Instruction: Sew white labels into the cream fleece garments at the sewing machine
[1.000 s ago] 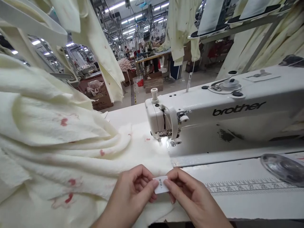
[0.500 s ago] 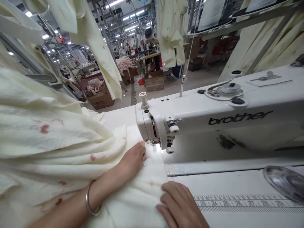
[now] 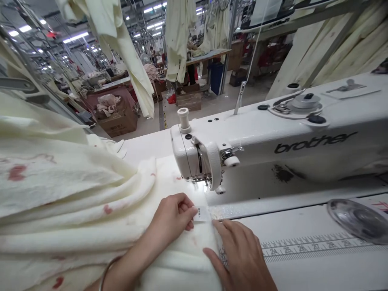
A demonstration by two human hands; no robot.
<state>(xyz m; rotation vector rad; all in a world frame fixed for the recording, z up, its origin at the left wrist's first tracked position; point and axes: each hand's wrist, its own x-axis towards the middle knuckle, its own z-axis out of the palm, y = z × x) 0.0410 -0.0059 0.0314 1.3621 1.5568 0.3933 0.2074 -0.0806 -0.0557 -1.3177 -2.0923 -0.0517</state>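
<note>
My left hand (image 3: pixel 176 214) pinches a small white label (image 3: pixel 201 213) with dark print, just in front of the sewing machine's needle area. Beneath it spreads cream fabric (image 3: pixel 121 226) with red heart prints, bunched in folds on the left. My right hand (image 3: pixel 239 250) lies along the fabric's right edge, fingers stretched and thumb apart, partly over the table. The white sewing machine head (image 3: pixel 194 153) stands just beyond both hands, its lamp lighting the cloth under the needle.
A printed ruler (image 3: pixel 303 246) runs along the table at right, with a clear round dish (image 3: pixel 357 220) behind it. Cream garment pieces (image 3: pixel 130 60) hang at upper left. A cardboard box (image 3: pixel 118 121) stands on the floor beyond the table.
My left hand has drawn back from the needle area toward me, and the label now shows in its fingers. My right hand has shifted slightly right and forward. The camera view has turned somewhat.
</note>
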